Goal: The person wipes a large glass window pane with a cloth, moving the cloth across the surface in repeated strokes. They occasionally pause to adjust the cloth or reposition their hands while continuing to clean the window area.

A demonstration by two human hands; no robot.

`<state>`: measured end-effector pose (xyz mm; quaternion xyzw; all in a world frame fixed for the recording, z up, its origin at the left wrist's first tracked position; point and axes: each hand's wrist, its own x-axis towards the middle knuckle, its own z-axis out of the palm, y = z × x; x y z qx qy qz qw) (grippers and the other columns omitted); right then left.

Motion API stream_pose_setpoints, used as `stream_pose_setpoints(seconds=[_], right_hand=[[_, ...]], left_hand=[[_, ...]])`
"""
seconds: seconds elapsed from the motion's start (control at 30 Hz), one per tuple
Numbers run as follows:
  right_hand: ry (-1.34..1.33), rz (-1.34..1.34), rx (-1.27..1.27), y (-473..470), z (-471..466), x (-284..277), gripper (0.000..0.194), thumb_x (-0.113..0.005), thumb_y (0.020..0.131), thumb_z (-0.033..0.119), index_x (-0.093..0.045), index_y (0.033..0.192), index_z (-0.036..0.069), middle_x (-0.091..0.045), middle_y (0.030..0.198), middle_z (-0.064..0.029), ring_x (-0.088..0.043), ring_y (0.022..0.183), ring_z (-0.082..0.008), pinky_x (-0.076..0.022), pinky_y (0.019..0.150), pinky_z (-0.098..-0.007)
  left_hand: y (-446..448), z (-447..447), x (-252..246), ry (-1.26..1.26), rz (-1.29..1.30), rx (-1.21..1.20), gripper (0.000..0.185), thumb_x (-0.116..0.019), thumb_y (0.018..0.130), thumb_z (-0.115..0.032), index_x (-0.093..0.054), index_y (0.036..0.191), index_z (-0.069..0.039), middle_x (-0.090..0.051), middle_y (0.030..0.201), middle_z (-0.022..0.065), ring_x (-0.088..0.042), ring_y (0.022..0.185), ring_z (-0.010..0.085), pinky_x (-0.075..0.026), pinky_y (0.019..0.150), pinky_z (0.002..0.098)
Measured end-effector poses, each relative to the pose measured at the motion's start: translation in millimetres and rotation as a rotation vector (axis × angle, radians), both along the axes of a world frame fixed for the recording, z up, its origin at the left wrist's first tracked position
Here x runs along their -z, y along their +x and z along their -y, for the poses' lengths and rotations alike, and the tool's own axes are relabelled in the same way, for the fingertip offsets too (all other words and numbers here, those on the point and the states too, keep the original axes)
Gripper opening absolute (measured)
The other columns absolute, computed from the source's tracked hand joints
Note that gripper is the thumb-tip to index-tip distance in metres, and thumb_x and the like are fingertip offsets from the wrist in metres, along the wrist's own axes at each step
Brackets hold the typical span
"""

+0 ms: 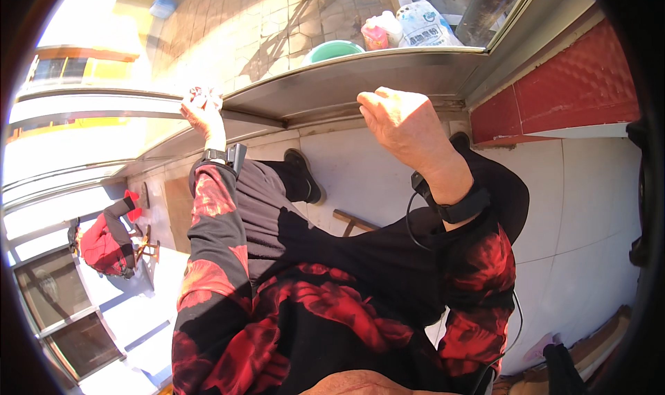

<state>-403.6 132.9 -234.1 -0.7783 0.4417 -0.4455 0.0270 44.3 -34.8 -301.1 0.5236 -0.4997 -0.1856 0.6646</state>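
My left hand [201,118] is raised beside the metal frame, with the fingers closed around a small red-and-white piece [203,94]. Strong glare blurs this piece, so its material is unclear. In front of the metal door panel [343,83], my right hand [402,127] hangs in the air with its fingers curled and the fingertips close together. Nothing shows between those fingertips, though the back of the hand hides the palm. Each wrist wears a black strap with a device. Below the hands are my legs [311,228] in dark trousers, seated and spread.
Beyond the panel stand a green basin [332,51], a pink bag [375,35] and a white printed bag [426,26]. Red tiling [571,88] borders the right. Part of a wooden stool [356,222] shows below me. A person in red [104,244] sits at left.
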Motion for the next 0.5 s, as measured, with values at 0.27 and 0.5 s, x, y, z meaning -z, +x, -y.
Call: stream_pose_setpoints(seconds=[0.27, 0.5], right_hand=[[-0.093, 0.037, -0.007, 5, 5, 6, 0.008, -0.068, 0.087, 0.004, -0.061, 0.090, 0.006, -0.057, 0.072, -0.0088, -0.062, 0.064, -0.0292, -0.0516, 0.057, -0.0402], [-0.075, 0.022, -0.012, -1, 4, 5, 0.010, -0.069, 0.087, 0.005, -0.062, 0.094, 0.005, -0.058, 0.071, -0.0087, -0.062, 0.063, -0.0297, -0.0518, 0.056, -0.0402]], left_hand=[[-40, -35, 49, 0.576, -0.342, 0.583, 0.008, -0.062, 0.090, -0.011, -0.057, 0.085, -0.007, -0.057, 0.074, 0.0043, -0.056, 0.060, 0.0145, -0.044, 0.047, 0.0291], [-54, -66, 2, 0.384, 0.628, 0.315, 0.019, -0.074, 0.079, 0.001, -0.061, 0.092, -0.005, -0.060, 0.079, 0.0031, -0.062, 0.073, 0.0128, -0.053, 0.064, 0.0301]])
